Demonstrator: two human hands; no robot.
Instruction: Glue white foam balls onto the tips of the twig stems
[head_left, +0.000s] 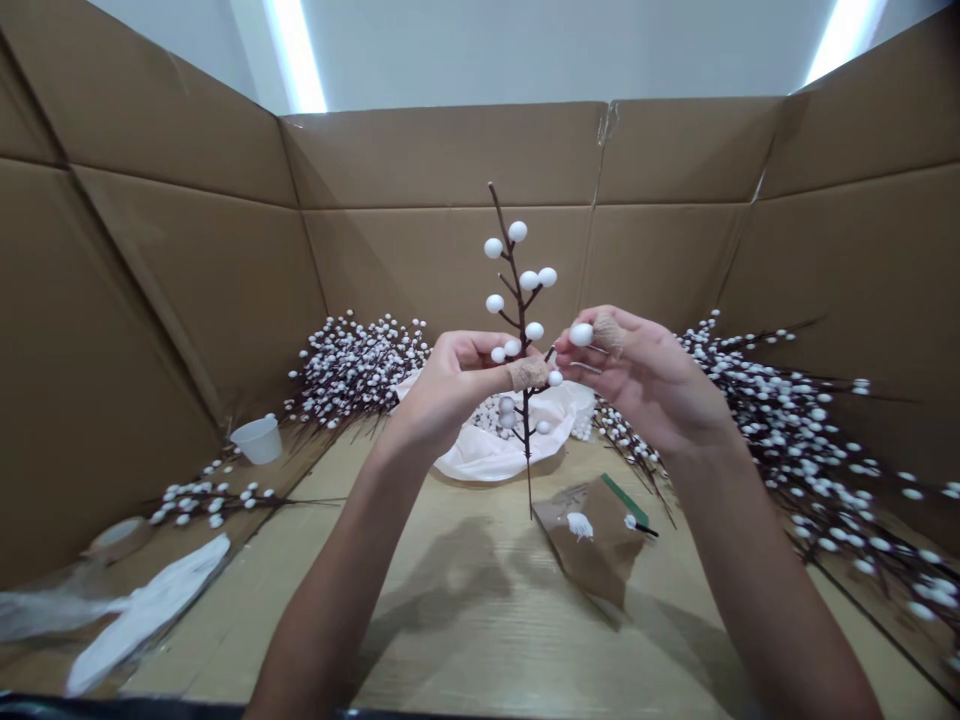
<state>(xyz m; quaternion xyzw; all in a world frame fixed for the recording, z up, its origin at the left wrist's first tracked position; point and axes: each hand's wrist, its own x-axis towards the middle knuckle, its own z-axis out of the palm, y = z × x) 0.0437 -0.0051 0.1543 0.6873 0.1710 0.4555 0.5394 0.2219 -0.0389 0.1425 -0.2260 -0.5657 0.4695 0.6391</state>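
Note:
Upright in front of me stands a brown artificial berry branch (520,300) with white berries along its twigs. My left hand (469,375) is closed around its middle, the thumb wrapped in tan tape. Between the taped thumb and fingers of my right hand (637,370) is a single white berry (581,335). That berry is close beside a bare twig tip on the branch's right side; whether they touch I cannot tell. Below lies a piece of brown cardboard (600,570) with a dab of white paste (579,525) and a small dark stick, its tip white.
Behind my hands a white bag (487,462) holds loose white berries. Bundles of berry branches lie at left (360,365) and right (765,420). A plastic cup (257,440), a tape roll (120,538) and white cloth (150,610) are at left. Cardboard walls (450,160) surround the table.

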